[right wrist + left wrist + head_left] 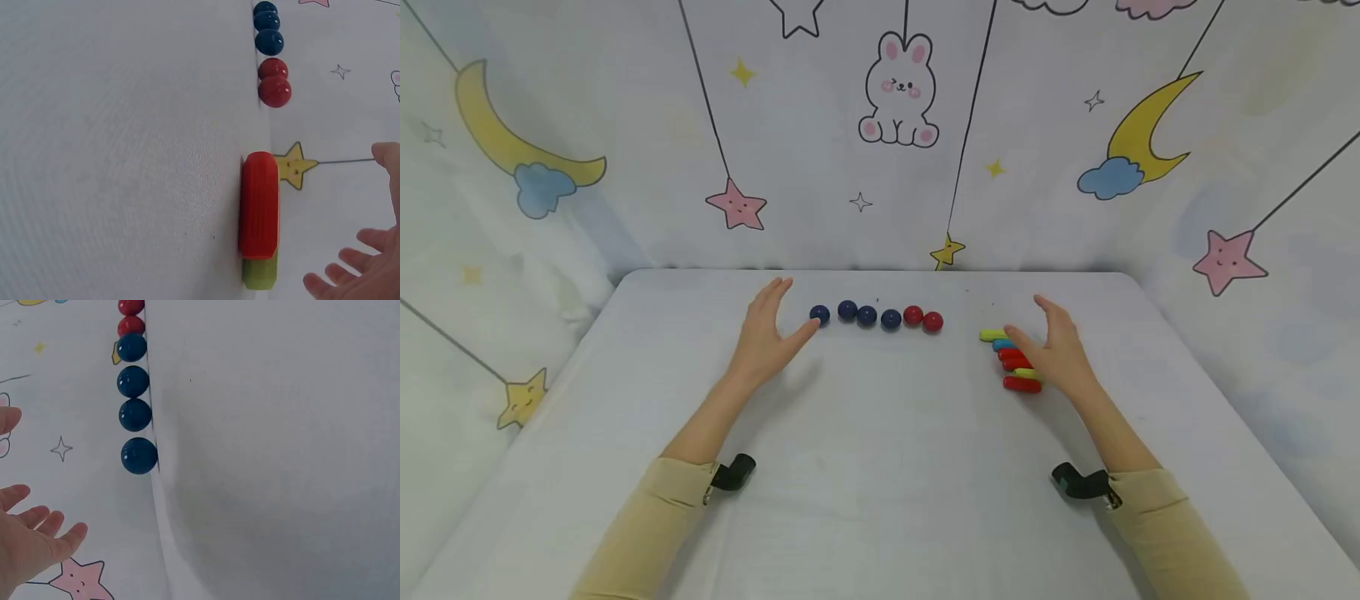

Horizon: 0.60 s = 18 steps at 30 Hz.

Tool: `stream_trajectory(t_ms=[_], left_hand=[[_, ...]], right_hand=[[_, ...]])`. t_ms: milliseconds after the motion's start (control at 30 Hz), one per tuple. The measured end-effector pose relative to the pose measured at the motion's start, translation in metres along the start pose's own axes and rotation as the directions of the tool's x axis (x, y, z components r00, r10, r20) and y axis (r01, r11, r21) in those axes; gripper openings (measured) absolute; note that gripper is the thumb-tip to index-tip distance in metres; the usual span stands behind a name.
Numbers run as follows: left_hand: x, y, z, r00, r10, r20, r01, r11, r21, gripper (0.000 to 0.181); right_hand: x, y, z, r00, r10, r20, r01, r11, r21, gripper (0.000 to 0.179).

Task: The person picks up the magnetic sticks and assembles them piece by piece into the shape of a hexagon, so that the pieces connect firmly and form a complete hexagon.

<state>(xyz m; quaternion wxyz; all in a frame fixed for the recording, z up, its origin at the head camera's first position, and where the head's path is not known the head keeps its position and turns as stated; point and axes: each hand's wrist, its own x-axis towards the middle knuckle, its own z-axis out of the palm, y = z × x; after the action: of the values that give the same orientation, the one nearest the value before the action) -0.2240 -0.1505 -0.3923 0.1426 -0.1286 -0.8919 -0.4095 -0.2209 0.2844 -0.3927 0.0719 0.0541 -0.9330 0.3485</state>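
A row of small glossy balls lies toward the back of the white table: several dark blue balls (867, 316) on the left and two red balls (933, 322) on the right. My left hand (760, 340) is at the row's left end, fingers spread and holding nothing; its thumb tip overlaps the leftmost blue ball (819, 314) in the head view. To the right, short ridged sticks lie stacked front to back, among them a red stick (1022, 384), a yellow-green stick (992, 335) and a blue stick (1001, 344). My right hand (1062, 354) hovers over them, fingers apart and empty, hiding their right ends.
A white cloth covers the table (865, 467). Behind its far edge hangs a printed curtain (820, 133) with a rabbit, moons and stars, continuing along both sides. A black wrist camera (735, 472) sits on the left sleeve, another black camera (1081, 481) on the right.
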Motion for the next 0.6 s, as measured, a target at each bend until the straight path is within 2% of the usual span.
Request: stream_trajectory(t_ms=[167, 333, 433, 600], left_hand=[[0.001, 0.006, 0.007, 1.000, 0.007, 0.023, -0.004, 0.989, -0.148, 0.066], [0.003, 0.011, 0.017, 0.994, -0.031, 0.102, 0.058, 0.957, -0.283, 0.058], [0.005, 0.013, 0.025, 0.987, -0.049, 0.153, 0.098, 0.940, -0.327, 0.052], [0.009, 0.023, 0.039, 0.976, -0.030, 0.214, 0.107, 0.928, -0.357, 0.043]], right_hand=[[-0.002, -0.003, -0.001, 0.999, 0.025, 0.034, -0.029, 0.994, 0.107, 0.072], [0.001, 0.004, 0.001, 0.997, 0.039, 0.060, -0.046, 0.990, 0.134, 0.065], [0.003, 0.010, 0.002, 0.996, 0.047, 0.078, -0.056, 0.990, 0.127, 0.061], [0.006, 0.016, 0.001, 0.989, 0.071, 0.126, -0.088, 0.988, 0.128, 0.057]])
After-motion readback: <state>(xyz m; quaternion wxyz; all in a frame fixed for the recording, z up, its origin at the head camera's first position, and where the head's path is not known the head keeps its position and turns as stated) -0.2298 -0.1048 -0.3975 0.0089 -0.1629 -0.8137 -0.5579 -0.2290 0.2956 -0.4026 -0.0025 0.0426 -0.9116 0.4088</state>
